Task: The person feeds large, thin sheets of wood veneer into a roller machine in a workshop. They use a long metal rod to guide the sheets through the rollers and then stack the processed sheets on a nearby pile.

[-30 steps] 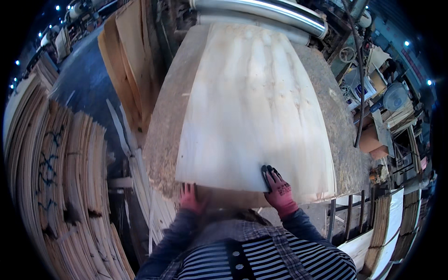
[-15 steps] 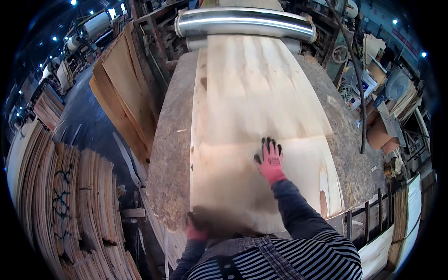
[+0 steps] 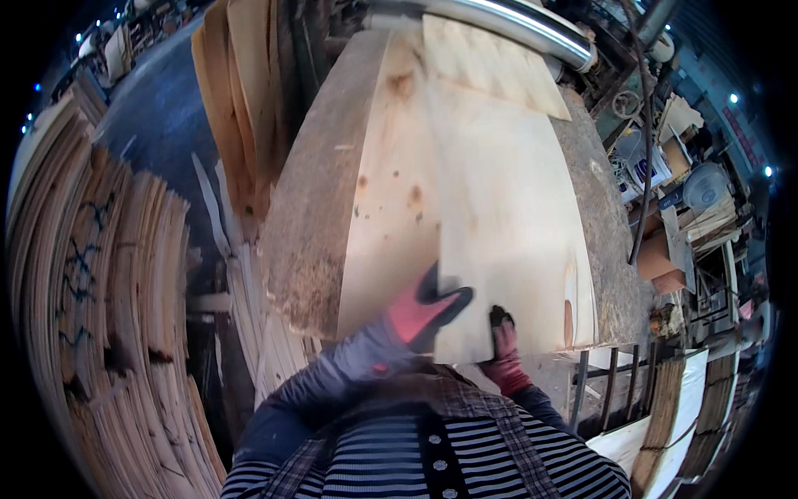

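Observation:
A pale wood veneer sheet (image 3: 515,224) lies lengthwise over a wider, knotted veneer sheet (image 3: 386,200), whose left part shows. My left hand (image 3: 424,308), in a pink glove with black fingers, is at the pale sheet's left edge, thumb and fingers spread apart. Motion blurs it a little. At the near edge of the same sheet is my right hand (image 3: 505,353), gloved alike. Its black fingertips lie on top of the wood and the rest of the grip is hidden. Farther off, another veneer piece (image 3: 490,66) reaches up to a shiny metal roller (image 3: 515,21).
Under the sheets is a worn brown table (image 3: 307,241). Tall stacks of veneer (image 3: 125,274) stand at the left, with upright boards (image 3: 241,100) beyond them. To the right are a dark slanting pole (image 3: 644,166), a fan (image 3: 705,187), a cardboard box (image 3: 661,254) and metal bars (image 3: 607,382).
My left hand has come up and right from the table's near left corner. My right hand has drawn back to the near edge. The pale sheet now leaves more knotted veneer exposed; the view has shifted.

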Available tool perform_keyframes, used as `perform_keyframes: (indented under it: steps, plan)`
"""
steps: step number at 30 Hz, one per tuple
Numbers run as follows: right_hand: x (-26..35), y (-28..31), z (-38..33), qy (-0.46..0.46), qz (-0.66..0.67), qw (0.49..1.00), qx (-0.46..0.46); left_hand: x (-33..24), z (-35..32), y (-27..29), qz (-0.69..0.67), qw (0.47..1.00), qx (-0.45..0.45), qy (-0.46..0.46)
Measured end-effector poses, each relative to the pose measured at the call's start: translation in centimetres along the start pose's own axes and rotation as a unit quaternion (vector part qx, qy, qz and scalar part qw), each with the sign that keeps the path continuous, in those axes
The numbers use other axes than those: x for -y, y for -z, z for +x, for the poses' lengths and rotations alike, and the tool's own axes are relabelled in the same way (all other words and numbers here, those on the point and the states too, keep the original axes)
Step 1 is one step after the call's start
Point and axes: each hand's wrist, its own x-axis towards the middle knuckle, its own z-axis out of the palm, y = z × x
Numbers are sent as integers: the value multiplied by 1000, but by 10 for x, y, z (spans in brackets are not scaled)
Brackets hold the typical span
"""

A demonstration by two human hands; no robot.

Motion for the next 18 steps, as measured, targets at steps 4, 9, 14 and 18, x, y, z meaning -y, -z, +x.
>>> perform_keyframes:
  steps: [4,9,14,18]
  plan:
    - [28,47,-33,-18,66,993,-97,-57,-43,0,42,993,74,85]
    - [74,76,-49,-86,27,994,55,-35,-71,60,-91,995,46,-22]
    - [95,72,48,-34,-43,992,117,108,-57,154,418,895,-152,31]
    - [53,48,111,-37,-74,988,133,206,-86,153,584,759,-287,28]
